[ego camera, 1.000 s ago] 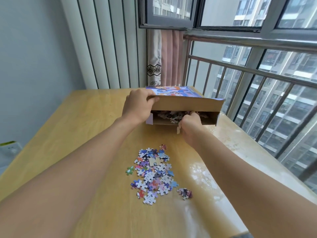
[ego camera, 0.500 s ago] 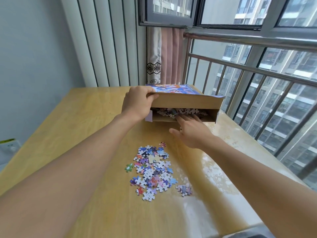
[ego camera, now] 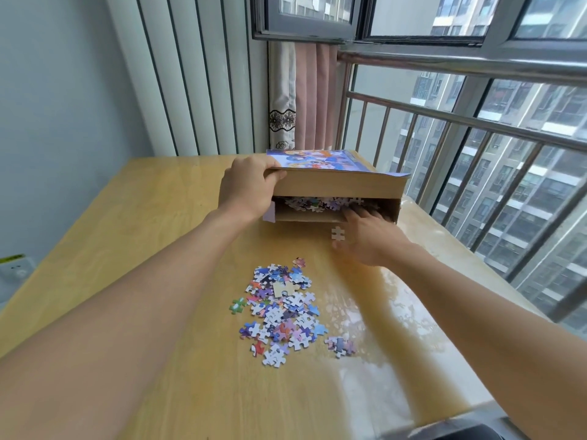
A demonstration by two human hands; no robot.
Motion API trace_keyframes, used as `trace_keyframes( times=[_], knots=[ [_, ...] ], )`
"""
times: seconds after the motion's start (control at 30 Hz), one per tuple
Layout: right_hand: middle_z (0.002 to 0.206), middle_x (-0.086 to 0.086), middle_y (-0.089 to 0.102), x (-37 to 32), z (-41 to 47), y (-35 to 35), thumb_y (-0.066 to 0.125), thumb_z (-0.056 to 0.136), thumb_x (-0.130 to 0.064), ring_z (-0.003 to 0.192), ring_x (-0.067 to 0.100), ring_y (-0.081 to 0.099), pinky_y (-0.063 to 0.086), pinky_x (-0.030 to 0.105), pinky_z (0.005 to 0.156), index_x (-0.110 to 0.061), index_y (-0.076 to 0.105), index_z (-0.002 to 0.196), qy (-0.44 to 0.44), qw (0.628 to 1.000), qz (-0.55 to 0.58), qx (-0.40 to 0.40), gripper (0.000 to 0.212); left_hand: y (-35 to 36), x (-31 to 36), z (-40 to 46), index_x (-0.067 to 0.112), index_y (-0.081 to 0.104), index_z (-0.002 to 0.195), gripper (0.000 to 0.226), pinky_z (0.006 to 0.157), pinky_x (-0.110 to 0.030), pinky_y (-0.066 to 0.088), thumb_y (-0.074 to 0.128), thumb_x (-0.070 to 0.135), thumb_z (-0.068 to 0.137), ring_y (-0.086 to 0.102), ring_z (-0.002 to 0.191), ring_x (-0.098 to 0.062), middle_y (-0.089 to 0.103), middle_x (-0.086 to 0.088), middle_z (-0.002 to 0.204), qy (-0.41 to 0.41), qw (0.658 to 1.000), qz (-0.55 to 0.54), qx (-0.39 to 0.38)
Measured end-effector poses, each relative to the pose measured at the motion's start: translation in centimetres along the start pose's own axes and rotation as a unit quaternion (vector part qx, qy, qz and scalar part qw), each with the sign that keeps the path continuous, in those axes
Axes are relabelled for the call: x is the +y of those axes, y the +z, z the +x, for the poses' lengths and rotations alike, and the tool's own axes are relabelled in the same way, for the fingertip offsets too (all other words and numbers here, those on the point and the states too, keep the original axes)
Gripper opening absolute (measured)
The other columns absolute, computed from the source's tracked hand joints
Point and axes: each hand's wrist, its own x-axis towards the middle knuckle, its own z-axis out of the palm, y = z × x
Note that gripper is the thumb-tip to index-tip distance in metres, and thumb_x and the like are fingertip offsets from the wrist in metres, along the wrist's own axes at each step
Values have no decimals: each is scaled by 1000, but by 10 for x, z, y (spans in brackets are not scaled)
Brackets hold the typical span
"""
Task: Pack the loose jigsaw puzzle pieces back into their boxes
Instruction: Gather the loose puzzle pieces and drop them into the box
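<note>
Head view: the puzzle box (ego camera: 336, 198) at the table's (ego camera: 158, 236) far edge is gripped at its lid by the left hand (ego camera: 247, 188). Flat, relaxed fingers of the right hand (ego camera: 368, 236) are held at its opening. Loose pieces (ego camera: 282, 309) are heaped nearer.

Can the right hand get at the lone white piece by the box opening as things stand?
Probably yes. The white piece lies on bare table just left of the right hand, nothing between them. The left hand grips the box lid, out of the way.

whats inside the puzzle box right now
The puzzle box holds a heap of jigsaw pieces, and the right hand's fingers reach in. Its lifted lid hides the back.
</note>
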Motion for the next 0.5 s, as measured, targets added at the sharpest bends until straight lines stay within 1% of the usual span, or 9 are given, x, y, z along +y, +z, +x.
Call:
trace_keyframes(
  times=[0.07,0.13,0.17,0.23,0.3,0.33,0.4,0.47,0.5],
  knots=[
    [154,2,38,-4,-6,2,55,88,-63,141,29,34,33,43,115,-23,29,152,-18,999,-15,41,80,1,0,0,27,77,103,16,79,-34,52,66,32,93,65,86,-25,75,2,101,1,1000,2,7],
    [146,7,46,-11,-11,6,52,90,-64,136,31,39,32,42,115,-17,36,147,5,997,-27,66,76,1,0,2,27,77,104,17,79,-33,52,66,33,93,65,87,-25,75,2,102,-6,1000,1,12],
    [143,9,47,-14,-11,7,51,89,-66,135,32,39,32,43,115,-15,37,146,21,998,-20,56,78,1,0,2,27,77,104,17,80,-33,52,66,33,93,65,87,-25,75,2,102,-10,1000,1,10],
    [149,10,43,-16,-6,8,51,86,-73,140,32,36,26,44,119,-14,31,151,24,1000,-3,3,89,2,0,1,26,77,102,16,81,-35,53,66,33,92,65,89,-25,75,2,101,-13,1000,4,-1],
    [161,6,29,-18,-3,3,54,86,-71,148,28,27,19,44,123,-17,22,157,-18,999,32,-30,95,3,-3,-2,25,77,101,16,81,-35,53,66,33,92,65,89,-25,75,2,99,-16,1000,13,-13],
    [165,3,24,-20,-5,1,56,88,-65,150,25,24,18,42,123,-18,20,158,-41,997,54,-33,91,4,-5,-4,26,77,101,16,80,-35,52,65,33,92,65,89,-26,75,2,98,-21,999,20,-16],
    [164,1,27,-26,-18,0,58,94,-46,149,22,28,26,40,121,-17,26,157,-77,994,83,-9,76,5,-11,-9,27,76,101,17,80,-35,52,65,34,93,64,89,-27,75,1,97,-30,999,28,-20],
    [151,0,48,-28,-34,9,53,97,-37,138,23,46,43,41,108,-17,45,147,-88,992,76,39,54,5,-16,-11,27,76,101,17,81,-36,53,64,35,93,64,89,-27,75,1,97,-37,999,28,-21],
    [141,-1,57,-27,-40,14,51,97,-38,130,24,53,47,41,101,-17,53,138,-79,993,69,51,45,5,-18,-12,27,76,101,17,80,-36,53,64,35,93,64,88,-27,75,1,97,-40,999,27,-20]
  ],
)
